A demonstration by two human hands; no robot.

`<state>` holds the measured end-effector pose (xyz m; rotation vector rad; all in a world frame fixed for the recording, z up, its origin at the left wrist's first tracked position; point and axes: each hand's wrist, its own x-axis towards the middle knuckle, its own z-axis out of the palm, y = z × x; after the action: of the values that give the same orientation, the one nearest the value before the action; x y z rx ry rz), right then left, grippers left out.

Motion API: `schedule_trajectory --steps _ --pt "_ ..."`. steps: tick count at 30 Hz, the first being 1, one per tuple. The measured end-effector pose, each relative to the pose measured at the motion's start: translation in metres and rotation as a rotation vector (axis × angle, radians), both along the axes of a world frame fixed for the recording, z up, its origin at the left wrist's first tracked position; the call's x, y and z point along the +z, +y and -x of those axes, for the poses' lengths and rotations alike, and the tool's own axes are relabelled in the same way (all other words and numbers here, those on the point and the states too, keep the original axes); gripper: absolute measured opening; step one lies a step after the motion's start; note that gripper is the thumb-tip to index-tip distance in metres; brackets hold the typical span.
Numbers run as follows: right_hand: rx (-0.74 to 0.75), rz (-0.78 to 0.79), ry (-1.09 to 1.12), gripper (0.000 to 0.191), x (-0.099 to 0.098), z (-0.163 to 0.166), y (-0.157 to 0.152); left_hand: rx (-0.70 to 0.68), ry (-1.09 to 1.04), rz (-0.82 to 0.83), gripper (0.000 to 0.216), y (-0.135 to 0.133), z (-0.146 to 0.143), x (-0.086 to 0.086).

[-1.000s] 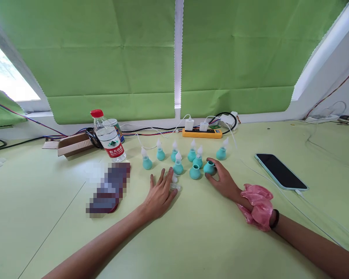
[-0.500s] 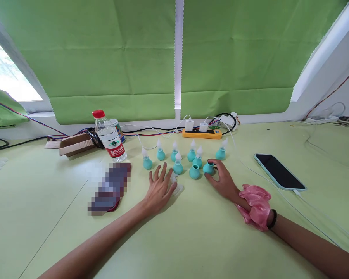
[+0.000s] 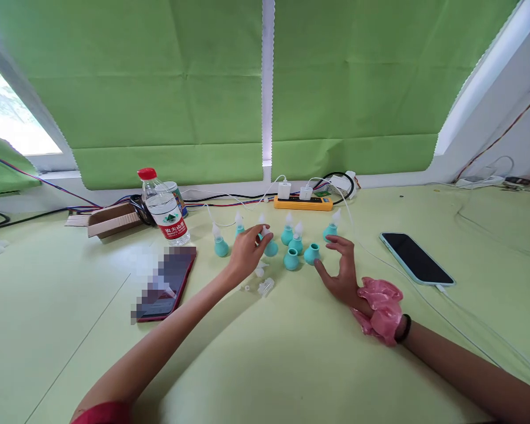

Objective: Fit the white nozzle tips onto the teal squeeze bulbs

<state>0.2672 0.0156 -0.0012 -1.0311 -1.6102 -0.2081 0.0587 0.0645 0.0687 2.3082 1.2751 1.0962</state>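
The capped bulb (image 3: 271,248), a teal body with a pale nozzle, is at the near side of the group on the tabletop (image 3: 318,365), its long axis close to upright, with the nozzle end leaning towards the left hand (image 3: 247,247). It lies ahead and to the right of that hand's palm, and the left is clearly the nearer of the two hands. Left thumb and index finger are closed together on the nozzle; the remaining fingers are partly hidden. The right hand (image 3: 341,272) is well apart to the right, thumb and fingers spread, holding nothing, just beside an uncapped bulb (image 3: 311,254); contact there cannot be confirmed. A second uncapped bulb (image 3: 291,259) stands between that one and the capped bulb. Compared with half a second earlier, the left hand has left its flat, spread position for the nozzle, exposing clear plastic pieces (image 3: 266,287); the capped bulb has gained its lean; the right hand has opened away from the uncapped bulb it then bracketed
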Motion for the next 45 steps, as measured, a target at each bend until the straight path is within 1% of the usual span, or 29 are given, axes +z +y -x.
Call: schedule_trajectory --steps 2,3,4,5,6,7,8,9,10,11,12,13,14,16,17,18,19,21,23,25,27,29,31,33,36,39,43,45 --pt "0.095 -0.065 0.003 0.038 0.002 0.005 -0.009 -0.050 -0.189 0.038 0.026 -0.015 0.003 0.010" --pt "0.163 -0.067 0.010 0.041 0.003 0.009 -0.016 -0.102 -0.277 0.107 0.026 -0.023 0.004 0.015" --pt "0.245 -0.034 0.026 0.044 0.004 0.015 -0.024 -0.176 -0.350 0.209 0.026 -0.032 0.004 0.019" --pt "0.343 0.038 0.050 0.048 0.005 0.021 -0.032 -0.264 -0.399 0.344 0.026 -0.040 0.004 0.021" --pt "0.453 0.151 0.088 0.051 0.006 0.028 -0.039 -0.345 -0.430 0.473 0.027 -0.048 0.003 0.021" --pt "0.564 0.301 0.135 0.055 0.007 0.035 -0.046 -0.402 -0.440 0.574 0.028 -0.054 0.003 0.020" --pt "0.667 0.470 0.189 0.056 0.007 0.042 -0.052 -0.436 -0.428 0.629 0.028 -0.060 0.002 0.017" --pt "0.732 0.630 0.258 0.052 0.007 0.047 -0.055 -0.443 -0.396 0.629 0.027 -0.063 0.000 0.013" --pt "0.753 0.754 0.313 0.045 0.007 0.052 -0.057 -0.429 -0.343 0.579 0.025 -0.066 0.000 0.008" --pt "0.733 0.829 0.350 0.036 0.007 0.055 -0.057 -0.406 -0.278 0.488 0.024 -0.067 -0.001 0.004" --pt "0.683 0.859 0.366 0.028 0.006 0.057 -0.055 -0.377 -0.215 0.366 0.024 -0.066 -0.001 0.000" --pt "0.623 0.863 0.366 0.025 0.006 0.058 -0.053 -0.348 -0.161 0.221 0.023 -0.063 -0.001 -0.004" --pt "0.570 0.860 0.367 0.025 0.005 0.058 -0.050 -0.324 -0.118 0.068 0.022 -0.059 0.000 -0.007" --pt "0.516 0.881 0.394 0.025 0.004 0.057 -0.046 -0.291 -0.055 -0.203 0.020 -0.049 0.004 -0.013" --pt "0.506 0.901 0.421 0.024 0.003 0.056 -0.046 -0.271 -0.020 -0.289 0.020 -0.043 0.007 -0.016" --pt "0.500 0.913 0.448 0.023 0.003 0.055 -0.046 -0.250 0.033 -0.324 0.019 -0.037 0.010 -0.019" --pt "0.501 0.916 0.469 0.022 0.003 0.055 -0.047 -0.229 0.101 -0.316 0.019 -0.032 0.013 -0.022" --pt "0.520 0.902 0.494 0.024 0.003 0.054 -0.049 -0.234 0.263 -0.257 0.018 -0.023 0.018 -0.030" --pt "0.561 0.878 0.507 0.023 0.003 0.052 -0.051 -0.304 0.408 -0.216 0.018 -0.019 0.021 -0.038" --pt "0.584 0.855 0.486 0.021 0.003 0.052 -0.051 -0.360 0.480 -0.200 0.020 -0.017 0.020 -0.044" --pt "0.563 0.847 0.434 0.020 0.003 0.052 -0.050 -0.356 0.464 -0.183 0.023 -0.019 0.019 -0.047" --pt "0.503 0.838 0.394 0.021 0.004 0.054 -0.049 -0.325 0.349 -0.185 0.027 -0.022 0.017 -0.046" --pt "0.434 0.815 0.384 0.022 0.004 0.055 -0.047 -0.326 0.209 -0.222 0.027 -0.028 0.016 -0.042" --pt "0.392 0.784 0.383 0.022 0.004 0.055 -0.045 -0.361 0.153 -0.269 0.027 -0.034 0.014 -0.036" --pt "0.363 0.741 0.353 0.019 0.002 0.055 -0.043 -0.386 0.251 -0.308 0.026 -0.042 0.012 -0.027" --pt "0.311 0.713 0.295 0.018 0.000 0.054 -0.042 -0.345 0.335 -0.329 0.021 -0.045 0.010 -0.024" --pt "0.248 0.675 0.190 0.015 -0.002 0.054 -0.042 -0.349 0.405 -0.408 0.017 -0.046 0.008 -0.025" --pt "0.200 0.657 0.144 0.016 -0.003 0.054 -0.042 -0.358 0.448 -0.447 0.019 -0.048 0.008 -0.027"
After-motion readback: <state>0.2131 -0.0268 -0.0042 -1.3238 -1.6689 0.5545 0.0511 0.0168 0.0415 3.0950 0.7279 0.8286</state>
